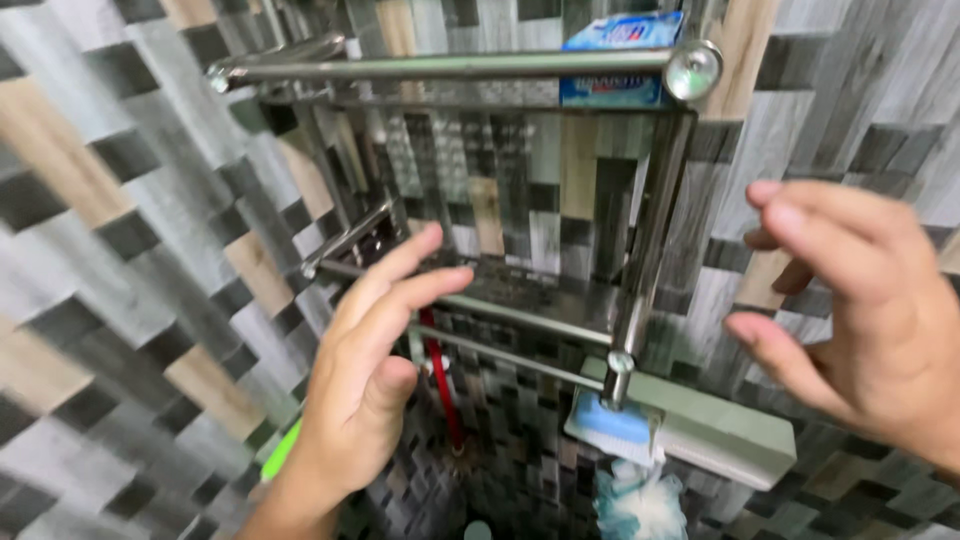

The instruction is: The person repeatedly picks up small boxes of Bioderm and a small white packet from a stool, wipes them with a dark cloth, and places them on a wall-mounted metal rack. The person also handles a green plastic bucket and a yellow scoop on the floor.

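While both hands are raised in front of a tiled wall of grey, black and beige blocks, a two-tier stainless steel shelf rack (pixel 640 270) hangs between them, fixed to the wall. The left hand (pixel 370 380) is spread open with fingers extended, holding nothing; its fingertips lie just at the front rail of the rack's lower tier, though whether they actually touch the metal cannot be told. The right hand (pixel 860 310) is also open and empty, fingers loosely curved, held off to the right of the rack's upright post and apart from it. On the top tier, behind the upper rail, lies a blue and white toothpaste box (pixel 620 55). Below the lower tier a red-handled brush (pixel 440 385) hangs down, and a pale green ledge (pixel 720 435) runs beneath the rack's right corner, with a blue and white scrubbing brush (pixel 615 425) on its left end and a blue-white mesh bath sponge (pixel 640 500) beneath that.
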